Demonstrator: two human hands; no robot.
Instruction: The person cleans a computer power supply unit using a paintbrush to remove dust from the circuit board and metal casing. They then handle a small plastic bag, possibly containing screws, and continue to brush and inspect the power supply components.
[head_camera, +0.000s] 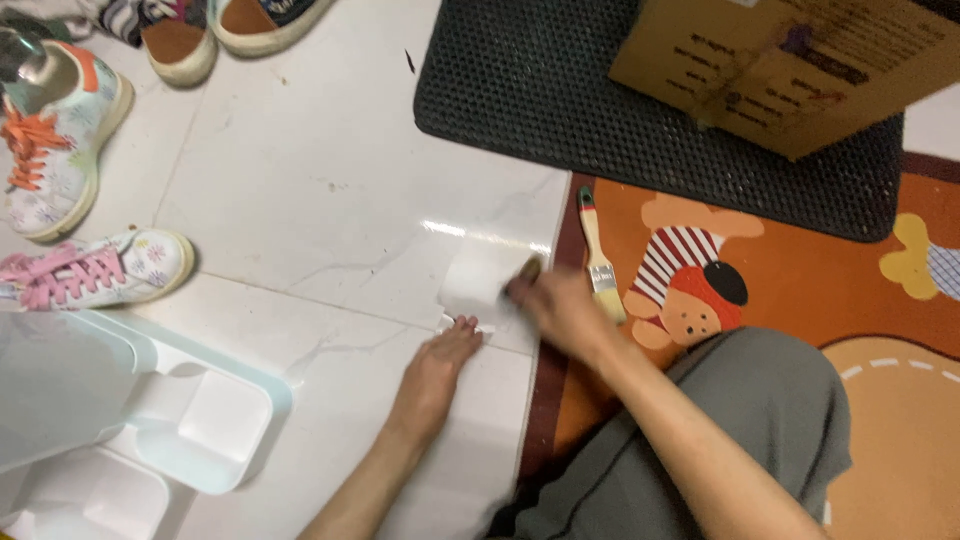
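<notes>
On white floor tile — left hand (437, 365) flat, pinning white sheet (480, 283); right hand (560, 305) blurred, grip unclear — paintbrush (598, 257) beside.

White marble-look tile floor (330, 170), grey veins, grout lines crossing. On it: white paper sheet (480, 285) near floor's right edge, left hand (440, 365) flat on tile just below it w/ fingertips at its lower edge, right hand (560, 305) blurred at its right side. Upper left: shoes, incl. white sneaker w/ orange laces (55, 140) & white sneaker w/ pink laces (100, 268), two tan-toed ones (180, 45) at top edge. Lower left corner: pale blue compartment tray (200, 420). Top centre-right: black mesh mat (600, 110), cardboard box (790, 60) on it. Right: orange cartoon rug (800, 270), small paintbrush (598, 255) lying on its left edge.
</notes>
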